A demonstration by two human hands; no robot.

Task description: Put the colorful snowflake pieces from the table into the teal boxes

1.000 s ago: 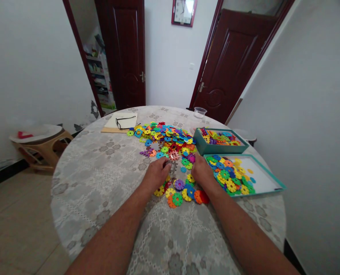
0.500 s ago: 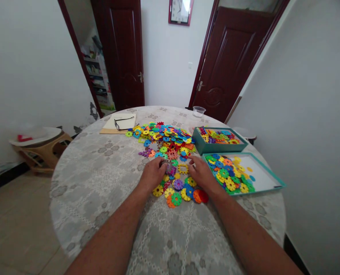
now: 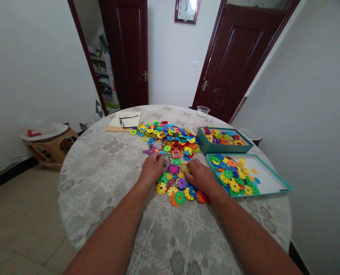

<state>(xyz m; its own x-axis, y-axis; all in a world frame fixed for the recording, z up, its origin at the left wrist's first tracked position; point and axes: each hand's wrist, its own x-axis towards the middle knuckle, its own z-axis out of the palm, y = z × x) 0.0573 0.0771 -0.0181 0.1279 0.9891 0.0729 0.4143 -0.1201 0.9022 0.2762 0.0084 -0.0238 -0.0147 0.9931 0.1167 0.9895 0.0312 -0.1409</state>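
A grey square piece (image 3: 166,160) is held between the thumb and fingers of the left hand (image 3: 152,168). A yellow square piece (image 3: 183,167) is touched by the right hand (image 3: 200,175); whether it is gripped cannot be told. Between the hands, a purple square piece (image 3: 174,169) is seen; beyond them, colourful discs (image 3: 170,133) are heaped on the desk (image 3: 101,168).

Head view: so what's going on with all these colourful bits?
Someone is handling colourful pieces at a round table. The left hand is at a grey piece, the right hand at a yellow frame; a magenta square lies between them. A loose pile sits beyond, and the teal box and shallow tray hold more pieces.
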